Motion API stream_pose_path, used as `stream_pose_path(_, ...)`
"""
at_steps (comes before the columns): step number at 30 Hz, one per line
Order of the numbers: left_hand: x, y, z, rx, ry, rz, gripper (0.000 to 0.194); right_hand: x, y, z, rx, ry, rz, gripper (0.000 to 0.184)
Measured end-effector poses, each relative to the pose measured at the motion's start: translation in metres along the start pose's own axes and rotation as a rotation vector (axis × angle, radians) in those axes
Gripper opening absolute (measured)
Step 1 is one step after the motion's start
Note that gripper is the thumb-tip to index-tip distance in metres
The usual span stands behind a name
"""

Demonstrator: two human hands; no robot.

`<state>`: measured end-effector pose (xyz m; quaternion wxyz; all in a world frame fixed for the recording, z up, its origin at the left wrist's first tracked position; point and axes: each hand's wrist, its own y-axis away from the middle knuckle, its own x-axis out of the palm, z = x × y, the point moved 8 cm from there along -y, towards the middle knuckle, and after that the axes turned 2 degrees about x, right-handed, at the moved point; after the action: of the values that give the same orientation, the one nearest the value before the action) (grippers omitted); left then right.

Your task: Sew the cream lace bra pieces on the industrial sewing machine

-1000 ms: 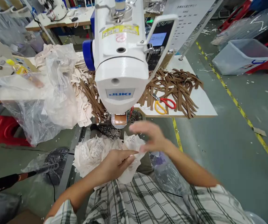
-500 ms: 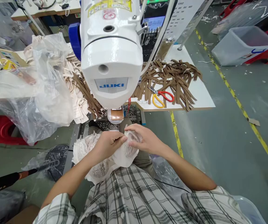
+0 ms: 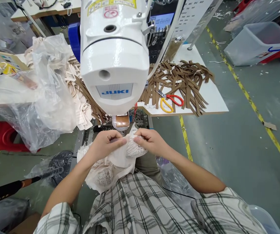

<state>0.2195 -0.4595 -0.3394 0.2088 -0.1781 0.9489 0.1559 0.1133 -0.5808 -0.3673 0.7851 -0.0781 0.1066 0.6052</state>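
A white lace-trimmed fabric piece [image 3: 120, 159], gathered in places, lies across my lap and rises between my hands. My left hand [image 3: 109, 143] pinches its upper edge between thumb and bent fingers. On the other side, my right hand [image 3: 151, 140] grips a bunched lacy part, thumb and fingers closed on it. Just beyond my hands stands a white sewing machine [image 3: 115, 71] marked JUKI. Its needle area [image 3: 122, 122] is largely hidden under the machine head.
Brown fabric strips [image 3: 179, 81] cover the right tabletop, with red-and-yellow-handled scissors [image 3: 170, 101] on them. Pale strips and a clear plastic bag [image 3: 54, 87] lie to the left. A red stool [image 3: 0, 136] stands at far left, a translucent bin [image 3: 259, 44] at far right.
My right hand has closed from spread fingers onto the lacy part. The fabric between my hands is lifted and turned, and my left hand has shifted slightly left.
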Motion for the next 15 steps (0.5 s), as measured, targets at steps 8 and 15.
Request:
stream_pose_path(8,-0.042,-0.018,0.013,-0.061,-0.006,-0.34,0.017,-0.005,-0.038,-0.023,0.228,-0.155,-0.037,0.045)
stream_pose_path(15,-0.05,-0.039,0.022,-0.02,-0.078,-0.401,0.041,-0.006,-0.058,-0.036,0.275,-0.285,-0.047,0.048)
